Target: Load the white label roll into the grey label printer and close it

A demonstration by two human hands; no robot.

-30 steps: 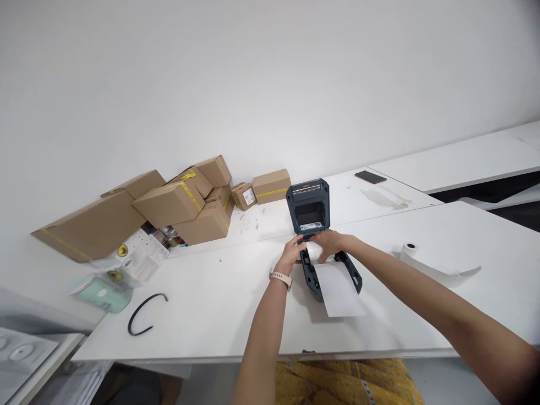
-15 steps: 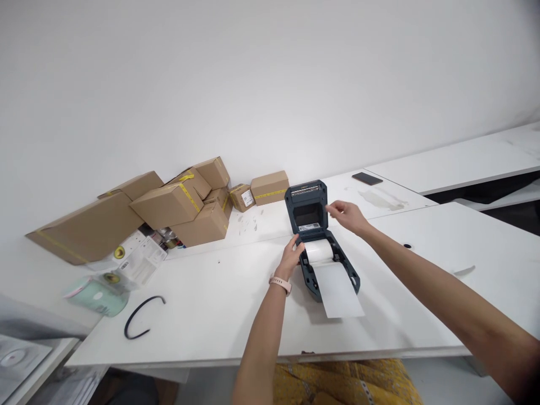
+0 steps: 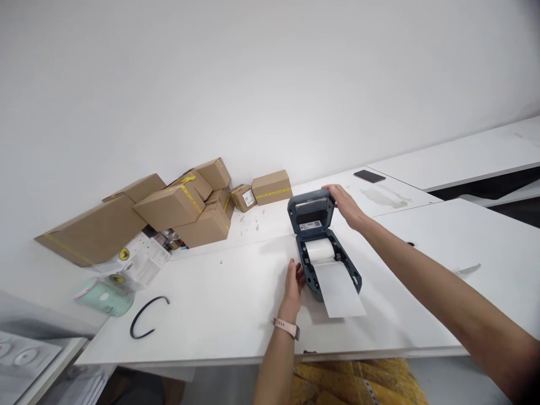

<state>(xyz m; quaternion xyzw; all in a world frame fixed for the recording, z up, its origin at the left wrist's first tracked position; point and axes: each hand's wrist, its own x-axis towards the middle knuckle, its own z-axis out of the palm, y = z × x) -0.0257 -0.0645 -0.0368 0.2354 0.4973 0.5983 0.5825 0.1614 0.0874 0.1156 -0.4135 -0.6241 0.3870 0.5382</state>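
Note:
A dark blue label printer [image 3: 352,271] stands open on the white table [image 3: 219,304], with a white paper roll [image 3: 319,251] inside and a white strip of paper [image 3: 340,289] hanging out over its front. My right hand [image 3: 343,202] grips the top edge of the raised lid [image 3: 312,209], which is tilted forward. My left hand [image 3: 293,284], with a pale wristwatch, lies flat with fingers extended against the printer's left side.
Several cardboard boxes [image 3: 177,205] are piled at the back left by the wall. A mint-green roll [image 3: 105,297], printed packets [image 3: 141,261] and a curved black band [image 3: 147,316] lie at the left. A dark phone [image 3: 370,176] rests on the far table.
My right hand rose from the paper roll to the lid's top edge, and the lid has tipped forward. My left hand slid back down along the printer's left side.

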